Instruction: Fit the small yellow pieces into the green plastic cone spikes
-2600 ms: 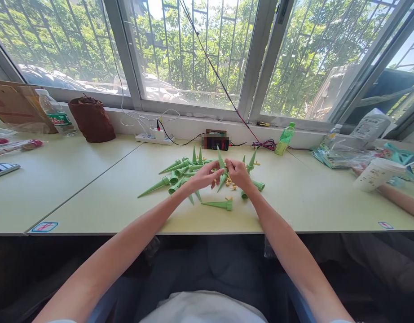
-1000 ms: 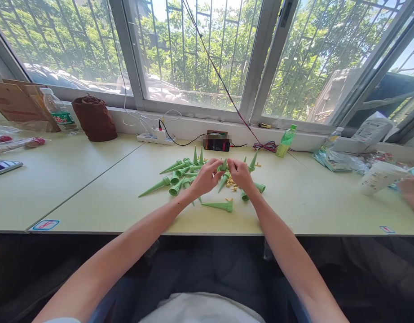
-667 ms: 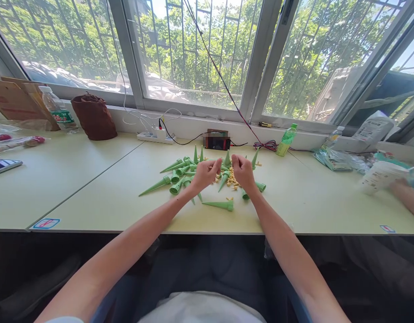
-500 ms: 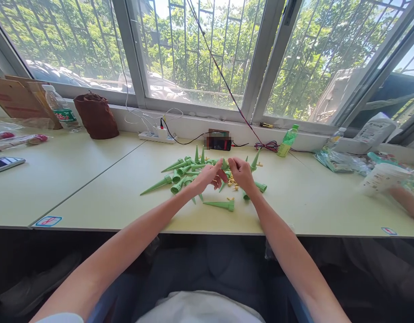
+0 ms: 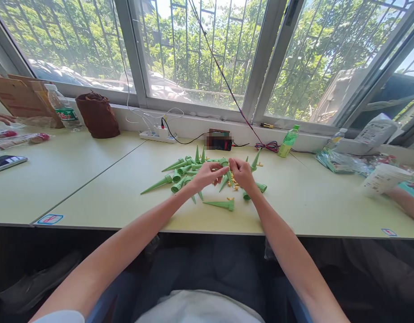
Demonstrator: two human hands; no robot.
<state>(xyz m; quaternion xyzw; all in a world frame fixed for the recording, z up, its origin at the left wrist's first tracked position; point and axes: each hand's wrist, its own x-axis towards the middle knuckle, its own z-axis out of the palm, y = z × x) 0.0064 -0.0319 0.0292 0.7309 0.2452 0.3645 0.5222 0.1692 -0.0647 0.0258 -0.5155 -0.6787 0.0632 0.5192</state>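
Observation:
My left hand [image 5: 209,175] is closed round a green plastic spike [image 5: 230,178], whose tapered end points down between my two hands. Close against it, my right hand [image 5: 241,172] is pinched at the spike's side; what its fingertips hold is hidden. More green hollow spikes lie in a loose pile to the left, among them one long spike [image 5: 157,184] at the outer edge. Small yellow plastic pieces [image 5: 234,184] are scattered under my right hand. A single spike with a yellow piece on it [image 5: 220,205] lies nearer the table's front edge.
Behind the pile are a dark device [image 5: 220,141] and a power strip [image 5: 158,136] with cables. A green bottle [image 5: 288,141] stands at the back right. At far right, another person's arm [image 5: 407,202] is beside a white cup [image 5: 384,180]. A brown bag [image 5: 96,115] stands left.
My left hand has turned, its fingers closing in toward my right hand, and the spike between them now shows its pointed end downward. At far left, another person's hand has come into view.

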